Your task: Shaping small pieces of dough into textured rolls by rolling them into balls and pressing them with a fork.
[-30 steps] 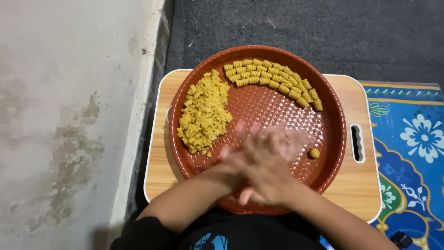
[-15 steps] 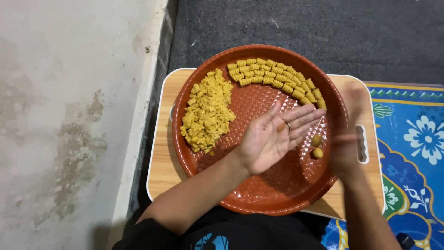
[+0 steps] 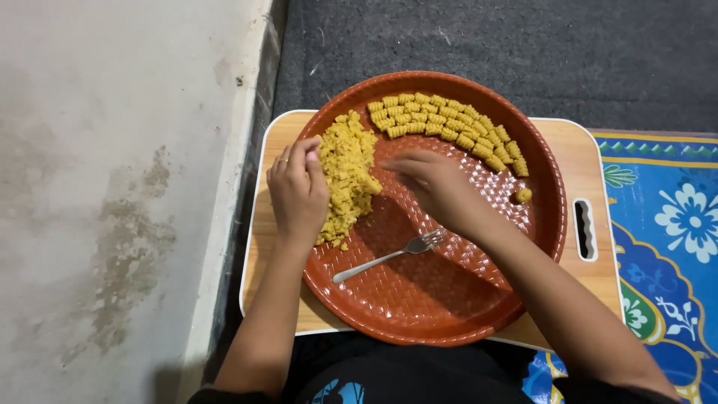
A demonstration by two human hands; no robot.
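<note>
The fingers of the left hand (image 3: 298, 191) are curled together with their tips pressed into the left edge of a loose heap of yellow crumbly dough (image 3: 346, 173); whether they pinch a bit of it cannot be told. A thin ring shows on one finger. The right hand (image 3: 434, 185) hovers palm down just right of the heap, its fingers drawn together and pointing left toward the dough, with nothing visibly gripped. The heap lies on the left part of a round reddish-brown plastic tray with a woven pattern (image 3: 449, 299). Along the far rim of the tray runs a curved band of small ridged yellow dough pieces (image 3: 449, 126), set in close rows, and one single ridged piece (image 3: 522, 195) sits apart at the right, near the right wrist. A metal fork (image 3: 393, 254) lies on the tray's bare middle, near the right forearm, tines pointing right. The tray rests on a light wooden board with a white edge and a handle slot (image 3: 585, 224). Left of the board is a stained pale concrete floor (image 3: 112, 187); beyond it lies a dark grey carpet (image 3: 523, 45), and at the right a blue floral mat (image 3: 673, 232).
</note>
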